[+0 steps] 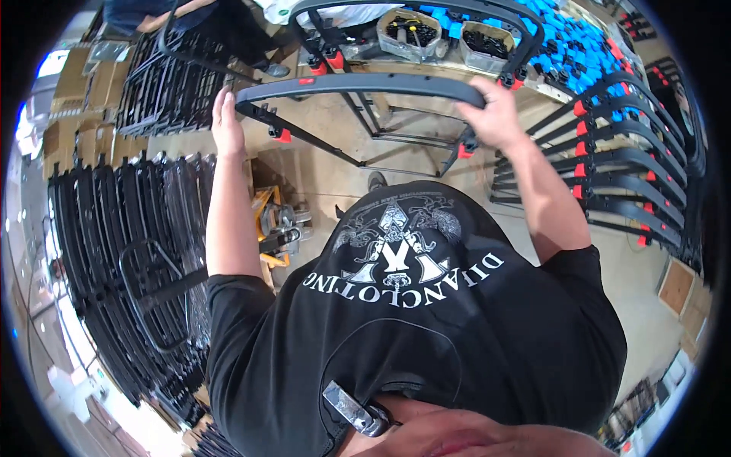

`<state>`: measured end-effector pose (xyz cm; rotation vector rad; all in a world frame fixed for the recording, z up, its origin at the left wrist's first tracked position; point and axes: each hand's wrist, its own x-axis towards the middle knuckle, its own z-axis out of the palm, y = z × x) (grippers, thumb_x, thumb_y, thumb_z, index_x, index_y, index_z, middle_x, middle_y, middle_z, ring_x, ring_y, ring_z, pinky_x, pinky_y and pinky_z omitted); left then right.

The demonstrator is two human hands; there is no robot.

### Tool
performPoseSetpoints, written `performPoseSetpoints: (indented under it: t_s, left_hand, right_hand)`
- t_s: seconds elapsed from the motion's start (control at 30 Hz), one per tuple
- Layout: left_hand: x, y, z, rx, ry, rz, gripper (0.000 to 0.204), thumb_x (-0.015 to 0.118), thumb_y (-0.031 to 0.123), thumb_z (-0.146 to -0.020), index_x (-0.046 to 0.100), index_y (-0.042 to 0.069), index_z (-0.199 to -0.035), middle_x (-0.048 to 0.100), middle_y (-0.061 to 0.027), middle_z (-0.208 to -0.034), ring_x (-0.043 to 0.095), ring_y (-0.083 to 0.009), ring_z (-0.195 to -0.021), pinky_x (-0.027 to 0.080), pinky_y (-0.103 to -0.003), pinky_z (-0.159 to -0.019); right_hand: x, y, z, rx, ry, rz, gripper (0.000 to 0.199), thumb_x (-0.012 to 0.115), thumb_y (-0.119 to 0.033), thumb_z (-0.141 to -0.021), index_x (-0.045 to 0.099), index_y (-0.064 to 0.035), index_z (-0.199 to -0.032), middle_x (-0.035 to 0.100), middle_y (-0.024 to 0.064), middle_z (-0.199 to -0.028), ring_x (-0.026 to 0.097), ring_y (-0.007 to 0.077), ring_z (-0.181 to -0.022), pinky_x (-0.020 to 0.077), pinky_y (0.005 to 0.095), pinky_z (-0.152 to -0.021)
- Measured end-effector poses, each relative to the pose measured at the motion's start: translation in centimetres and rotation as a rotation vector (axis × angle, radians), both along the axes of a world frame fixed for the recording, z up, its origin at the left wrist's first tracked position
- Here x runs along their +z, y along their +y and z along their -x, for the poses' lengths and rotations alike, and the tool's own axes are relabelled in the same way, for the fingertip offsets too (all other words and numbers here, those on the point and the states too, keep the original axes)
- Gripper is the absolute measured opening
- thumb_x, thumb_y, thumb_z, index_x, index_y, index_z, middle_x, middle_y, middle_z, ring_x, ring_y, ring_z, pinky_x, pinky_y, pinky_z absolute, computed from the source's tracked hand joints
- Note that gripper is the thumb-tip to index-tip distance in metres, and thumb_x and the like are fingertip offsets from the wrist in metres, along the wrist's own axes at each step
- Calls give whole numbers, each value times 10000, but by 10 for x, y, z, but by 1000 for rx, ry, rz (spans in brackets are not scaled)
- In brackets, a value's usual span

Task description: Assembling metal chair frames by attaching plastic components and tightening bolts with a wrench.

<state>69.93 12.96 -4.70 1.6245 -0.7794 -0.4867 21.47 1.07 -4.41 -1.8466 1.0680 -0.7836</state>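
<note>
A black tubular frame (358,85) with a long curved top bar and red clips stands upright in front of me. My left hand (230,128) rests flat against its left corner, fingers stretched and together. At the opposite corner my right hand (491,116) is closed around the bend of the bar, thumb on the near side. A red clip (282,134) sits on the left leg, and another red clip (464,151) on the right one. Just beyond stands a second black frame (426,6) of similar shape.
Behind are a bin of black parts (411,52), another bin (487,62) and a heap of blue pieces (567,49). Black frames (624,152) are lined up at right, more stacked frames (122,259) at left. A yellow pallet jack (263,217) and a person (228,27) are also left.
</note>
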Motion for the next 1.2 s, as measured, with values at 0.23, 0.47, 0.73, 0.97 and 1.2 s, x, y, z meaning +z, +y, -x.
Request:
performPoseSetpoints:
  t_s: [0.23, 0.47, 0.73, 0.97, 1.2]
  left_hand:
    - [-35, -97, 49, -279, 330, 31, 369, 630, 342, -1009, 650, 62, -770, 590, 10, -670, 516, -75, -561, 398, -252, -525]
    - [-27, -150, 57, -205, 236, 19, 407, 636, 333, -994, 673, 11, -747, 572, -2, -614, 501, -97, -542, 408, -283, -525]
    - [-33, -154, 38, -138, -481, 307, 227, 635, 171, -972, 682, -26, -1074, 663, -153, -1057, 637, -253, -997, 501, -361, -912]
    - [-117, -75, 44, -84, -129, -117, 294, 642, 245, -1005, 642, -29, -1112, 692, -113, -1030, 622, -165, -922, 505, -319, -863]
    - [-155, 40, 114, -340, 45, -745, 263, 676, 252, -929, 741, -2, -904, 693, -41, -725, 620, -101, -658, 501, -290, -623]
  right_hand:
    - [-12, -45, 55, -466, 142, 108, 97, 710, -71, -804, 660, -61, -886, 596, -19, -711, 538, 67, -660, 451, 264, -608]
    - [10, -68, 47, -572, 477, 142, 307, 787, -274, -821, 713, -84, -1051, 720, 98, -858, 685, 205, -774, 534, 340, -749]
    - [-17, -69, 62, -746, 365, 317, 760, 843, -375, -761, 561, -27, -1375, 659, 223, -1241, 641, 323, -1152, 501, 401, -1003]
    - [-199, 30, 192, -809, 56, -614, 152, 700, -212, -892, 645, -72, -910, 591, 8, -762, 572, 125, -643, 421, 295, -536]
    - [-193, -64, 151, -926, -170, -519, 147, 615, -190, -932, 682, -61, -913, 557, -27, -685, 501, 84, -571, 373, 252, -497]
